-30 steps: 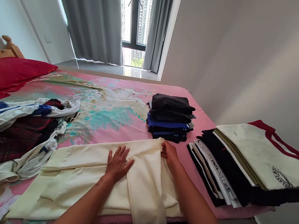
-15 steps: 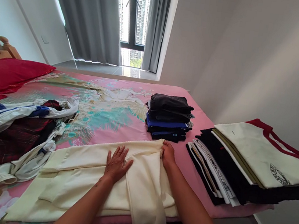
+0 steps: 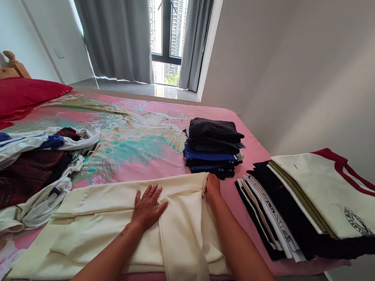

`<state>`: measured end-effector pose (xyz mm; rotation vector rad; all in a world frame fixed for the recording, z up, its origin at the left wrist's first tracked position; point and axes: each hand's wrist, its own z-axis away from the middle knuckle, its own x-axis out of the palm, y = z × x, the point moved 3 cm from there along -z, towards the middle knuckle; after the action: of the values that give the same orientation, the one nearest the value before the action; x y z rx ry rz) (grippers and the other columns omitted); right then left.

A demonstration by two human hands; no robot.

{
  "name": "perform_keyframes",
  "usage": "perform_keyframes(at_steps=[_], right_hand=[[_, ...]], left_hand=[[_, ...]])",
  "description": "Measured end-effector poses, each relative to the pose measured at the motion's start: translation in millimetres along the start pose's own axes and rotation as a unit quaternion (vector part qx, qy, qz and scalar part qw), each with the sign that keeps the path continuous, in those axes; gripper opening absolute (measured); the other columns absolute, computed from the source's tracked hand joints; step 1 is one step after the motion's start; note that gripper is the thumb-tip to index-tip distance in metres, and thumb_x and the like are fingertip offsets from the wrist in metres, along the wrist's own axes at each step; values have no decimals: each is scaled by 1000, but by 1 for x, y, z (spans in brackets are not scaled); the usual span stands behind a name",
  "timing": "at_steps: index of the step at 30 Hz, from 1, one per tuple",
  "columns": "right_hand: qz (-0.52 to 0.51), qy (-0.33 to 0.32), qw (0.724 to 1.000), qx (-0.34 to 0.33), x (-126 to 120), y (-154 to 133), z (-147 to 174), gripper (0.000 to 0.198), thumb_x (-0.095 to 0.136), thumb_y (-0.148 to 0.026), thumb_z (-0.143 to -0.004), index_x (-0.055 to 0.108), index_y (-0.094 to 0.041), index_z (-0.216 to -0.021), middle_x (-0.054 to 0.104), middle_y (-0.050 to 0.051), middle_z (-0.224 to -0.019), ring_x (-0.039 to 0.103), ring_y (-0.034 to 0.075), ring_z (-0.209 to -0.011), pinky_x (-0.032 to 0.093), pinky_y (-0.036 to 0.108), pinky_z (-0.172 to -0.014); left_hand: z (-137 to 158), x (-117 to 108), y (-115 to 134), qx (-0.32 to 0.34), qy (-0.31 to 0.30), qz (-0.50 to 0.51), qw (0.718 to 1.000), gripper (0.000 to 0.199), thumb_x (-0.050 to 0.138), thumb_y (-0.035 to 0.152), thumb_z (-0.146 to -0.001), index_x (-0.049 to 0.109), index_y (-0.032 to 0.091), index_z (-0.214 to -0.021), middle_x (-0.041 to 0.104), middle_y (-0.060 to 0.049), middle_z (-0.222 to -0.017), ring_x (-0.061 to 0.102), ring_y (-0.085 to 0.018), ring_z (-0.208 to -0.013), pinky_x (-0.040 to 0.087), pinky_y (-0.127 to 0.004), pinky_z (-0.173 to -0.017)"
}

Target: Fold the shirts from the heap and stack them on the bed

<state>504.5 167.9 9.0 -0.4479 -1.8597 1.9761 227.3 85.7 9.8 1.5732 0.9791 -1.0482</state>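
Observation:
A cream sweatshirt [image 3: 109, 222] lies partly folded along the near side of the bed, one folded sleeve drooping over the front edge. My left hand [image 3: 147, 205] rests flat on its middle, fingers spread, palm down. At the far right corner of the cloth, my right hand [image 3: 213, 187] has its fingers curled round the edge; the fingertips are partly hidden by the fabric.
Beyond my right hand stands a stack of dark and blue folded clothes [image 3: 212, 146]. A taller pile of folded shirts [image 3: 308, 195] sits on the bed's right corner. Crumpled clothes [image 3: 25, 173] lie left, near a red pillow [image 3: 19, 93]. The patterned bedsheet [image 3: 157, 155] covers the bed.
My right hand has shifted slightly along the sweatshirt's edge, with its fingers now more hidden behind the fabric. My left hand stays flat in the same place. The view has moved very slightly.

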Motion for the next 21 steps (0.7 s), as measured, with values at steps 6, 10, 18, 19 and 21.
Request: perform_keyframes(at_steps=[6, 10, 18, 19, 21], right_hand=[[29, -67, 997, -12, 0, 3, 1, 47, 52, -38, -63, 55, -21, -106, 62, -1, -76, 52, 11, -53, 40, 23, -48], [105, -148, 981, -64, -9, -6, -10, 37, 58, -29, -60, 67, -20, -95, 65, 2, -86, 57, 15, -69, 46, 28, -64], [473, -227, 806, -274, -11, -29, -21, 40, 50, -22, -80, 64, -27, -117, 52, 7, -119, 49, 21, -108, 38, 30, -91], [493, -222, 793, -281, -10, -29, -22, 35, 49, -22, -81, 66, -26, -112, 52, 7, -120, 49, 21, -108, 37, 30, -92], [498, -174, 808, -263, -14, -29, -26, 29, 46, -22, -85, 69, -23, -103, 56, 8, -114, 50, 21, -105, 38, 30, -91]], left_hand=[[4, -3, 2, 0, -10, 5, 1000, 58, 44, 53, -87, 45, 25, -138, 35, -6, -150, 26, -25, -141, 8, -54, -115], [5, -3, 2, -8, -8, 6, 1000, 58, 43, 52, -88, 44, 25, -138, 34, -5, -151, 25, -25, -141, 6, -54, -115], [3, -2, 1, -5, -8, 6, 1000, 57, 44, 53, -87, 45, 26, -138, 35, -6, -150, 26, -26, -141, 7, -52, -115], [3, -2, 1, -5, -8, 4, 1000, 57, 45, 53, -87, 46, 26, -138, 36, -6, -150, 26, -26, -141, 7, -52, -115], [3, -2, 1, -6, -8, 1, 1000, 57, 45, 52, -87, 46, 26, -138, 36, -6, -150, 26, -26, -140, 7, -52, -115]])
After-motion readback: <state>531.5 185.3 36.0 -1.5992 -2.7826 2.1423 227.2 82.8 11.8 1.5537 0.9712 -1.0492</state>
